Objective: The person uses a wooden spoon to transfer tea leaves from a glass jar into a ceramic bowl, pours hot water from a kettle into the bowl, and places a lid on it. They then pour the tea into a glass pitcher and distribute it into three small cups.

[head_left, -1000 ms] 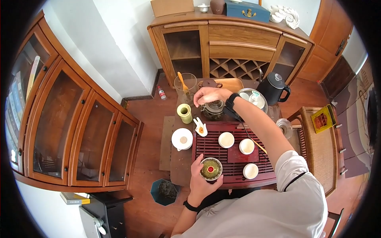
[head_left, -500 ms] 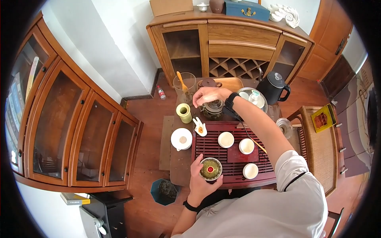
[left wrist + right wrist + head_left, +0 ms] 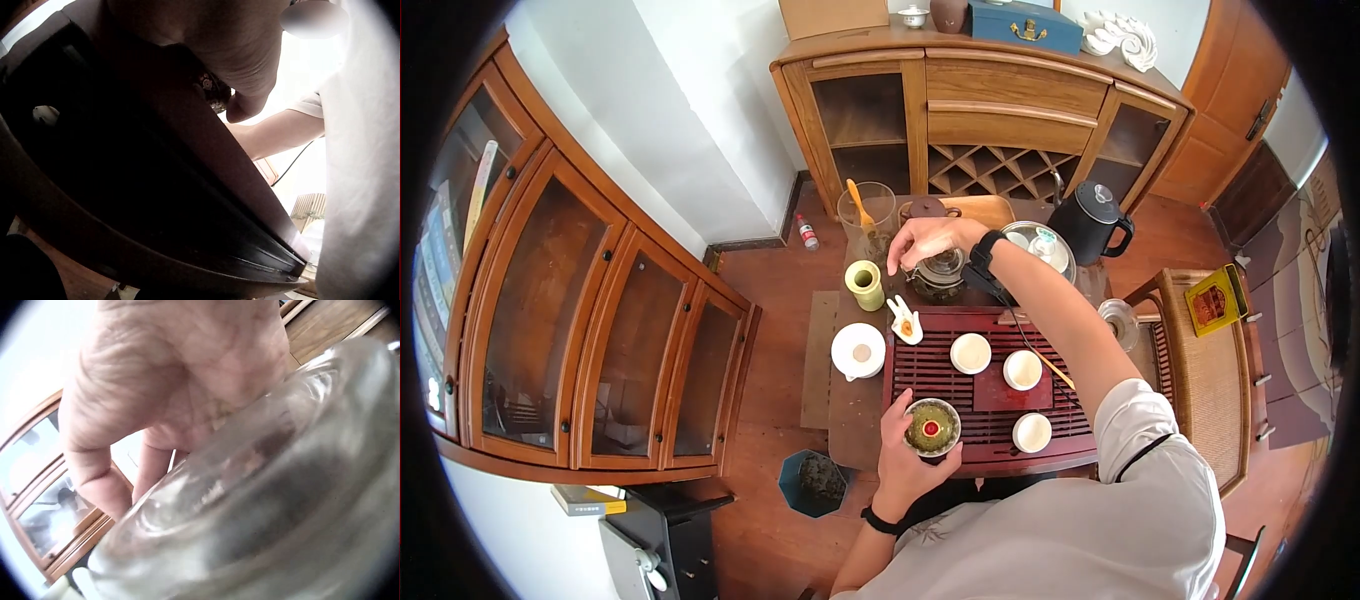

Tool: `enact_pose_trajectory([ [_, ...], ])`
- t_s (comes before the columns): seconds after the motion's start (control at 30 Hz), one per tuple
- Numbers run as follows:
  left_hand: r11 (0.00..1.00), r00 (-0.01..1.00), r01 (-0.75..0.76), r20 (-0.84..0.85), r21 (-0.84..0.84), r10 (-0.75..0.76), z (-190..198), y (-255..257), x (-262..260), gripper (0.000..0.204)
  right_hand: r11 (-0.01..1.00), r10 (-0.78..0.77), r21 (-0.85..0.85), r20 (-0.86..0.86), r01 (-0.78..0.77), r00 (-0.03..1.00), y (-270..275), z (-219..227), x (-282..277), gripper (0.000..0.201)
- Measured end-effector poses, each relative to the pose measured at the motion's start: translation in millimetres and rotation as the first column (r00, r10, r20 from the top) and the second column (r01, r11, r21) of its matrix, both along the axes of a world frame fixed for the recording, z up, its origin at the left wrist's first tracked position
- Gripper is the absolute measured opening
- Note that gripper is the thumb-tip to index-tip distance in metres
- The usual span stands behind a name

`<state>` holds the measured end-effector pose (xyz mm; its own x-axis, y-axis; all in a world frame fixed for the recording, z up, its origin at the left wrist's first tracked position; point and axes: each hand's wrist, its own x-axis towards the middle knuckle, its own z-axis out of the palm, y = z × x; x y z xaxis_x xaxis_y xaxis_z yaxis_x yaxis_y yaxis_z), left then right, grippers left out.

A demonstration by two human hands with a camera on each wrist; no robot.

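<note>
In the head view, my left hand [image 3: 905, 466] grips a green patterned tea bowl [image 3: 931, 428] with a red centre, at the near left edge of a slatted tea tray [image 3: 985, 322]. Its dark floral side [image 3: 215, 94] shows under the hand in the left wrist view. My right hand [image 3: 930, 242] hangs palm down over a glass teapot [image 3: 941, 283] with dark leaves inside, fingers loosely bent downward. In the right wrist view, the blurred glass [image 3: 250, 506] fills the foreground and hides the fingertips. Three pale cups [image 3: 971, 353] stand on the tray.
Left of the tray are a white lidded pot [image 3: 859, 351], a green vase [image 3: 864, 285] and a white hand-shaped ornament [image 3: 905, 320]. A glass jar [image 3: 880, 205] with an orange scoop stands behind. A black kettle [image 3: 1090, 225] is at back right. A blue bin [image 3: 813, 484] sits on the floor.
</note>
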<state>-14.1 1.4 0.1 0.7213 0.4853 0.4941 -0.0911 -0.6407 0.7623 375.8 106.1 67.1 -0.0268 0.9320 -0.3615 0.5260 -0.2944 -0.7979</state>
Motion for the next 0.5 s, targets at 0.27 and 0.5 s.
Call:
enact_pose_trajectory([
  [0.27, 1.000, 1.000, 0.011, 0.003, 0.020, -0.011, 0.0, 0.6, 0.2, 0.100, 1.000, 0.023, 0.003, 0.001, -0.023, 1.000, -2.6, 4.9, 2.0, 0.033],
  [0.5, 1.000, 1.000, 0.000, 0.004, -0.003, 0.000, 0.0, 0.2, -0.2, 0.092, 0.999, 0.054, 0.000, -0.034, -0.054, 0.998, 2.3, 0.6, 5.5, 0.036],
])
